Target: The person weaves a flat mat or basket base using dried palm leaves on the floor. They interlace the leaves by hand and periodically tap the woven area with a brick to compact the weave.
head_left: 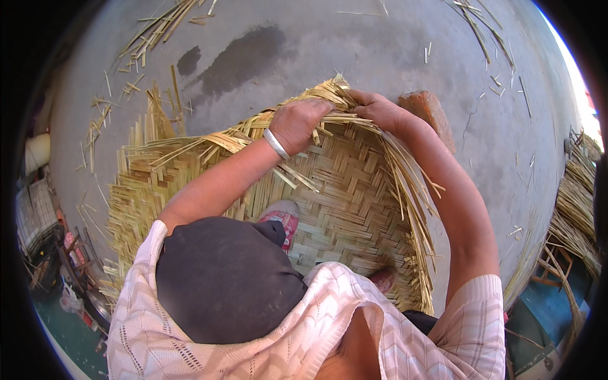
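Observation:
A large herringbone-woven mat [345, 183] of flat yellowish strips lies under my feet, its far and right edges curled up into a rim. My left hand [301, 123], with a silver bangle at the wrist, is closed on strips at the far rim. Just to its right, my right hand [380, 113] grips the same rim, fingers bent over the strips [342, 95] between both hands. My fingertips are partly hidden among them. Loose strip ends [405, 171] hang along the right edge, and untrimmed ends stick out at the left.
A red brick [428, 114] lies beyond the rim by my right forearm. Cut strips [161, 28] litter the concrete floor. My shoe [282, 218] stands on the mat. Bundled stalks [573, 218] are at the far right, and assorted clutter [73, 266] lines the left side.

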Tool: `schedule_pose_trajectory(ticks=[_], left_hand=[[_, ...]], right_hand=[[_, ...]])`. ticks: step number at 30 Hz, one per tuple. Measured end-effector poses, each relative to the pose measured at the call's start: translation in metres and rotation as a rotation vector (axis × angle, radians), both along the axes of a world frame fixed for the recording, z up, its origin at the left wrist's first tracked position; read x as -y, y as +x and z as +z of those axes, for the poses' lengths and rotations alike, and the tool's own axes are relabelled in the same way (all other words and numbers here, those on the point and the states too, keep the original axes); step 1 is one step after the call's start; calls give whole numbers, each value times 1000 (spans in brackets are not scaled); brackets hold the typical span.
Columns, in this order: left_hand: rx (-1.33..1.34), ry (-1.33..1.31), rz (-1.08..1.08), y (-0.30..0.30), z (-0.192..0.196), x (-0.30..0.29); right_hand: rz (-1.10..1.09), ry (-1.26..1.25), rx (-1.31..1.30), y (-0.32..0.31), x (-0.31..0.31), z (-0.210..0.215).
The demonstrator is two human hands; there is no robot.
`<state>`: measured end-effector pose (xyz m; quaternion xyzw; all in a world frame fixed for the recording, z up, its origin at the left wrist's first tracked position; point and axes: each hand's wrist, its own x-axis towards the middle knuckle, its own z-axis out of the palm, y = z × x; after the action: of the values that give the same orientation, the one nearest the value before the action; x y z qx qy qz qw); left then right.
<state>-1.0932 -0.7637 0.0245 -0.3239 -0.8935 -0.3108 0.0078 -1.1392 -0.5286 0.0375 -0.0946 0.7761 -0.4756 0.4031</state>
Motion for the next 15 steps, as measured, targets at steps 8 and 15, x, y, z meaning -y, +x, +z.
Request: schedule_pose_trajectory(ticks=[8,15], left_hand=[[169,7,125,-19,9,4],[216,133,181,-32,6,4]], right_hand=[[114,52,-162,-6,-5,-13],[-1,53,-163,2,-2,-5]])
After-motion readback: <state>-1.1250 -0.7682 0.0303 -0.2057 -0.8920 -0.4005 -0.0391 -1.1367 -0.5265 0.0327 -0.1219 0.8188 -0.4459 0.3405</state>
